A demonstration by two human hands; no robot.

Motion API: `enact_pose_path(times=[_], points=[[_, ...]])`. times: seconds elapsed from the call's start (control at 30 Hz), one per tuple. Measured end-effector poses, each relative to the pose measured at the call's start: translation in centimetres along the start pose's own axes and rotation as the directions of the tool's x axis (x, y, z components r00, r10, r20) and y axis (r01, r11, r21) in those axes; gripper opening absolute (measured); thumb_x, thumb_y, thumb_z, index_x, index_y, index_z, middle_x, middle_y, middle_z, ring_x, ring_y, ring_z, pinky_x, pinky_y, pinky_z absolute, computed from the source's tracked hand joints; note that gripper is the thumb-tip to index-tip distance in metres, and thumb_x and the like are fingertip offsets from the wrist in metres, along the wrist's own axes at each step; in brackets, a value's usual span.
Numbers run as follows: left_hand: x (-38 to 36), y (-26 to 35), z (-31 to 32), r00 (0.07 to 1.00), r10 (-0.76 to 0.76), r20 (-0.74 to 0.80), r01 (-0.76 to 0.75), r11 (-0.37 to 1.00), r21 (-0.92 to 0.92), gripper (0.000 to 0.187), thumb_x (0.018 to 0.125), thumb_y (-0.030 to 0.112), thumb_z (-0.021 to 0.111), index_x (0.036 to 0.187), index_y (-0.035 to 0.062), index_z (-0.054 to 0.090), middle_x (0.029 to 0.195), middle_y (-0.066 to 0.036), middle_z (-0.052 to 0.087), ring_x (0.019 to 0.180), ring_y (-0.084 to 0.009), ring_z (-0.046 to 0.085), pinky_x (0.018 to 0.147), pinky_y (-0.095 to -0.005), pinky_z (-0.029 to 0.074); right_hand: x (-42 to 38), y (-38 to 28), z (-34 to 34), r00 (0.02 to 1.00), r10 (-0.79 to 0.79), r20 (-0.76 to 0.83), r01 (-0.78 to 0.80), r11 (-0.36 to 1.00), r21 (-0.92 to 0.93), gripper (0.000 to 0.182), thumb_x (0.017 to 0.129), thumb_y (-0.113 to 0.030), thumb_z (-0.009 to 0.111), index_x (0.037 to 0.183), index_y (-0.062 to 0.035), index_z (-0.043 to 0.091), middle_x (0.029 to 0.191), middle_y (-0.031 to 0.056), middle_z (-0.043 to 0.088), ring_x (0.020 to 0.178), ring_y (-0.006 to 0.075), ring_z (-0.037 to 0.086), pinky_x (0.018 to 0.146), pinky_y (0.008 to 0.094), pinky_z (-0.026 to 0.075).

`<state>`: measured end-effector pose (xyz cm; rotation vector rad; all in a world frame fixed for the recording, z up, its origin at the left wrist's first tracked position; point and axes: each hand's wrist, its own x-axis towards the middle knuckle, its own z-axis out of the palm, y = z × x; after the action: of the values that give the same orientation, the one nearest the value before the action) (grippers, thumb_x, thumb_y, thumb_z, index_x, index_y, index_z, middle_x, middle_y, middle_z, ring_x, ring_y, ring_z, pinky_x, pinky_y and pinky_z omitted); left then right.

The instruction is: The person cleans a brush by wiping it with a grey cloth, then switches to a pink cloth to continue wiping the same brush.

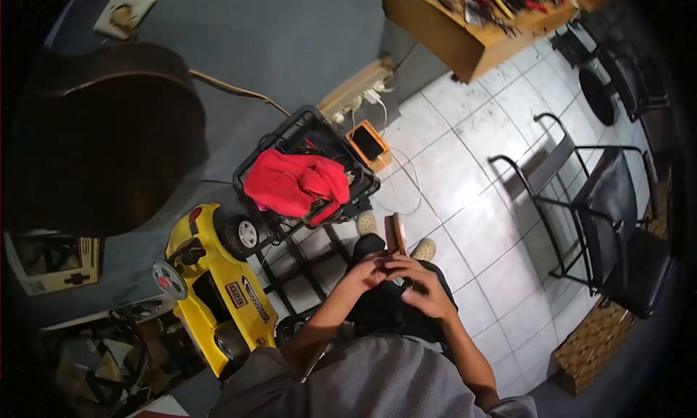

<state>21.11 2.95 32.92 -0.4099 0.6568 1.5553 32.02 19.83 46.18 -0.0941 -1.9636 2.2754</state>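
Note:
A wooden brush [396, 235] with a row of dark bristles along one side stands up in front of my lap, its lower end hidden among my fingers. My left hand [365, 273] is closed around that lower end. From the other side my right hand [423, 286] reaches across, fingers bent lightly near the brush's base and thumb held apart. Both hands meet just above my dark trousers [385, 320].
A black crate [250, 164] with a red cloth [294, 182] stands ahead, beside a phone [367, 140]. To the left is a yellow toy car [232, 294]. A black chair [610, 193] stands right on the tiles; a wooden table [435, 22] with tools is beyond.

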Motion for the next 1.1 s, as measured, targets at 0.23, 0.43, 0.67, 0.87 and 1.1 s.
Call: enact_pose_path(times=[0.23,0.43,0.67,0.87,1.1], points=[[-0.7,4.5,6.5,0.964,0.261,-0.047,-0.254,0.960,0.122,0.028,0.088,0.014,0.060,0.114,0.0046,0.055,0.103,-0.002,0.061,0.092,-0.0121,0.058,0.079,-0.0247,0.048,5.0,1.8,1.1,0.850,0.427,-0.307,-0.477,0.872,-0.107,0.040,0.083,-0.016,0.061,0.115,0.0042,0.049,0.103,0.0148,0.059,0.090,0.0254,0.059,0.074,0.0350,0.047],[-2.6,9.3,2.1,0.711,0.641,-0.289,-0.399,0.707,0.584,0.051,0.081,0.025,0.070,0.120,0.0026,0.045,0.106,-0.005,0.054,0.099,-0.0130,0.052,0.081,-0.0265,0.043,9.9,4.1,3.6,0.889,0.437,-0.137,-0.450,0.778,-0.438,0.033,0.083,-0.009,0.051,0.111,0.0073,0.051,0.075,0.0078,0.061,0.063,0.0118,0.054,0.058,0.0271,0.044],[-4.0,14.7,-7.3,0.031,0.792,-0.609,-0.081,0.610,0.789,0.090,0.071,0.038,0.076,0.132,-0.0051,0.025,0.134,-0.023,0.025,0.122,-0.0265,0.032,0.101,-0.0397,0.028,13.8,5.4,8.8,0.909,0.367,-0.197,-0.416,0.808,-0.417,0.034,0.080,-0.014,0.053,0.107,0.0076,0.053,0.076,0.0172,0.064,0.068,0.0246,0.063,0.066,0.0333,0.048],[-3.5,16.4,-10.0,0.144,0.732,-0.666,-0.444,0.649,0.618,0.068,0.077,0.035,0.066,0.126,-0.0041,0.041,0.127,-0.020,0.039,0.106,-0.0266,0.048,0.090,-0.0350,0.041,14.7,5.7,10.5,0.878,0.415,-0.239,-0.479,0.770,-0.420,0.033,0.081,-0.015,0.055,0.105,0.0068,0.055,0.073,0.0173,0.062,0.067,0.0234,0.062,0.064,0.0333,0.047],[-7.3,17.0,-1.3,0.453,0.715,-0.533,-0.439,0.699,0.564,0.025,0.078,0.018,0.057,0.098,0.0027,0.056,0.094,-0.005,0.056,0.088,-0.0145,0.051,0.076,-0.0306,0.041,15.6,4.4,9.9,0.814,0.519,-0.262,-0.559,0.823,-0.104,0.030,0.091,-0.013,0.042,0.115,0.0049,0.046,0.085,0.0112,0.061,0.071,0.0187,0.059,0.066,0.0291,0.048]])
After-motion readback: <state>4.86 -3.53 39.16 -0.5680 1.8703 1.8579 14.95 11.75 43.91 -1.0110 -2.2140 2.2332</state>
